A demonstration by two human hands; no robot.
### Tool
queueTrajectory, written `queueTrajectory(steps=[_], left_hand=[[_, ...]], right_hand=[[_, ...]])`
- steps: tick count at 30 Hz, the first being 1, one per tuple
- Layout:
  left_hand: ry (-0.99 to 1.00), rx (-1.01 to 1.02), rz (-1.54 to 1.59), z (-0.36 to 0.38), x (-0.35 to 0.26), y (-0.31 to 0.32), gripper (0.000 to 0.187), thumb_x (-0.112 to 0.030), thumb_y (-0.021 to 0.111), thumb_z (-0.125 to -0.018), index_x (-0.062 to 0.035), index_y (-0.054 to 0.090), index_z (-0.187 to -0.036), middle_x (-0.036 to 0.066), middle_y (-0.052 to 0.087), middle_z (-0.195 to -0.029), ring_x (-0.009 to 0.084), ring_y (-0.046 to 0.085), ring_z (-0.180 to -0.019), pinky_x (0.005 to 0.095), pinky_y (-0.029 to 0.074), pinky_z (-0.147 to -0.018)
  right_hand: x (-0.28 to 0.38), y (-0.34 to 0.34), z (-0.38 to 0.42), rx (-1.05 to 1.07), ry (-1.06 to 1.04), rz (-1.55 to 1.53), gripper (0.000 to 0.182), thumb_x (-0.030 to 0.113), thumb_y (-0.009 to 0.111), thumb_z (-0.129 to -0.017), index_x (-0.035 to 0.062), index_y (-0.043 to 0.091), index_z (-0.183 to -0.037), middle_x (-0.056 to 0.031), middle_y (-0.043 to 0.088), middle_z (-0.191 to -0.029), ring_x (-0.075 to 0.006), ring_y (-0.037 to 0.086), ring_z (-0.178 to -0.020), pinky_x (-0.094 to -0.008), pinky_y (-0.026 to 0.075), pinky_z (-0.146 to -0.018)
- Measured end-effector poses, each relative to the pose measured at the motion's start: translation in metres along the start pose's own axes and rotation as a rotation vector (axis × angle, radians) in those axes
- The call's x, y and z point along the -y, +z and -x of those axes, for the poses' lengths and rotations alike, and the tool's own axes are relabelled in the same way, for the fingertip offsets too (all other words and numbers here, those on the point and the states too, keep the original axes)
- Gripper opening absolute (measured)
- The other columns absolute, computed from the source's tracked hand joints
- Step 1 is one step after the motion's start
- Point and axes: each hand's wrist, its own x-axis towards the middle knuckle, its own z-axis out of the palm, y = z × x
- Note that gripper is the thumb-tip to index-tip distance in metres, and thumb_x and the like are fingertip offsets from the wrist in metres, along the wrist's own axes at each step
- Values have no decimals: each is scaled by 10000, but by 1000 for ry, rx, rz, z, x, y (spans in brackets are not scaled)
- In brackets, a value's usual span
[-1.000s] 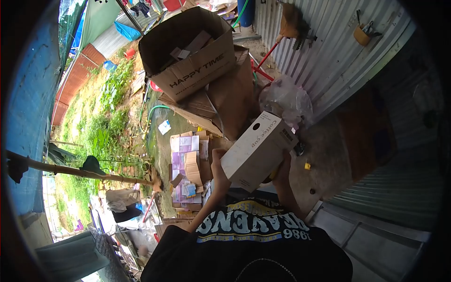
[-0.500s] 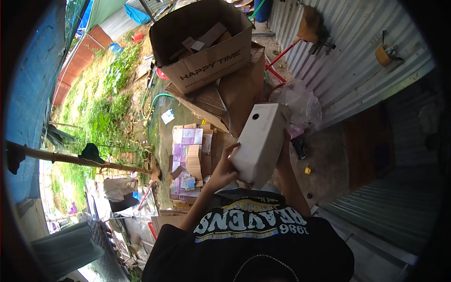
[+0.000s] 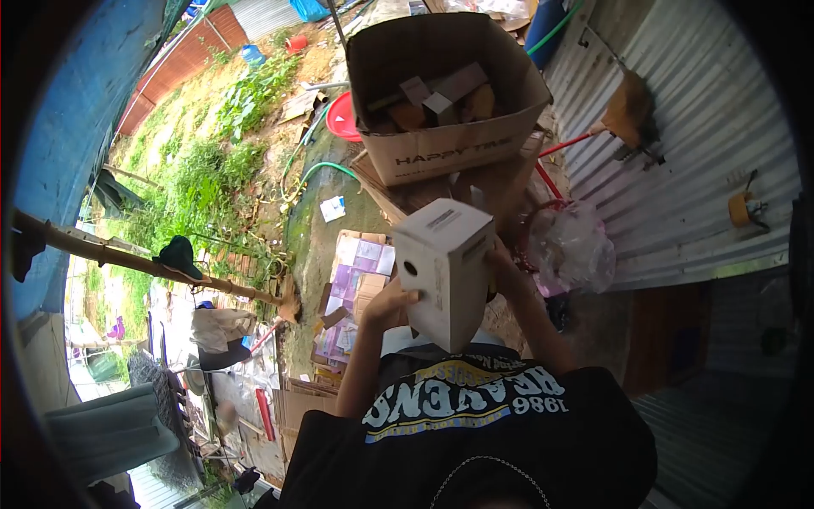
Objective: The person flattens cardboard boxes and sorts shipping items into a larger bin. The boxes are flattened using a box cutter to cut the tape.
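Note:
A white cardboard box (image 3: 445,276) with a round dark hole in one side and small print on its top is held upright close to my chest. My left hand (image 3: 390,303) grips its left side, with the thumb showing on the face below the hole. On the opposite side my right hand (image 3: 506,270) is pressed to the box, its fingers partly hidden behind it. Just beyond stands a large open carton (image 3: 462,154) marked "HAPPY TIME", with several small cartons and cardboard pieces inside.
Under the large carton lies another cardboard box (image 3: 386,191). Flattened cartons (image 3: 365,263) are on the ground at left. A clear plastic bag (image 3: 577,250) sits at right by the corrugated metal wall (image 3: 695,144). A bamboo pole (image 3: 136,261) juts in from the left.
The white box has turned, so its printed top and another side now show. My view has swung, shifting the large carton to the right. Both hands keep their hold.

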Motion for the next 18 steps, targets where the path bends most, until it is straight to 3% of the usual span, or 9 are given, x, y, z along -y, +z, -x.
queueTrajectory(steps=[2, 4, 6, 7, 9, 10, 12, 15, 18], left_hand=[[117, 139, 135, -14, 11, -31, 837, -253, 732, -587, 17, 265, -1227, 136, 433, -1159, 218, 446, -1054, 313, 419, -823], [161, 64, 134, -22, 0, -35, 831, -198, 736, -564, 5, 268, -1219, 119, 476, -1093, 215, 474, -1006, 325, 414, -826], [375, -221, -412, -22, -28, -26, 856, -196, 747, -535, -20, 269, -1223, 132, 448, -1085, 253, 444, -999, 372, 377, -848], [377, -228, -409, -19, -35, -21, 856, -196, 747, -535, -20, 269, -1223, 132, 448, -1085, 253, 444, -999, 372, 377, -848], [700, -640, -1037, -17, -46, -11, 903, -215, 763, -501, -46, 261, -1231, 156, 396, -1089, 308, 389, -1002, 421, 327, -865], [698, -643, -1038, -12, -53, -10, 903, -215, 763, -501, -46, 261, -1231, 156, 396, -1089, 308, 389, -1002, 421, 327, -865], [657, -727, -1466, -4, -56, -2, 979, -262, 781, -491, -37, 200, -1246, 173, 314, -1119, 326, 334, -1070, 429, 314, -888], [724, -749, -1292, 0, -53, -16, 973, -237, 784, -459, -50, 234, -1240, 190, 337, -1124, 357, 347, -1030, 447, 288, -889], [700, -732, -1221, 12, -50, -28, 1006, -244, 791, -444, -40, 219, -1246, 186, 334, -1134, 352, 333, -1068, 445, 279, -911]], right_hand=[[12, 11, -19, -35, 64, 164, 565, 313, 626, -722, 27, 391, -1149, -100, 525, -1030, -141, 519, -902, -268, 429, -773], [34, 29, -38, -82, 126, 330, 557, 269, 645, -714, 17, 387, -1138, -109, 533, -1016, -134, 520, -898, -256, 423, -779], [60, 54, -51, -226, -73, 665, 510, 224, 637, -720, 5, 391, -1109, -118, 544, -997, -127, 524, -888, -255, 429, -765], [62, 58, -53, -220, -68, 666, 510, 224, 637, -720, 5, 391, -1109, -118, 544, -997, -127, 524, -888, -255, 429, -765], [65, 63, -59, -189, -274, 724, 502, 215, 633, -718, 9, 386, -1103, -114, 558, -978, -122, 531, -864, -251, 438, -742], [59, 66, -66, -187, -272, 723, 502, 215, 633, -718, 9, 386, -1103, -114, 558, -978, -122, 531, -864, -251, 438, -742], [53, 68, -74, -46, -125, 977, 445, 144, 602, -730, 45, 390, -1108, -104, 549, -991, -90, 521, -756, -190, 437, -625], [63, 74, -86, 2, 147, 773, 432, 159, 626, -711, 34, 403, -1059, -125, 566, -951, -135, 532, -851, -256, 427, -758], [66, 80, -94, 176, 161, 768, 419, 127, 633, -694, 32, 407, -1034, -122, 565, -928, -135, 529, -842, -269, 421, -758]])
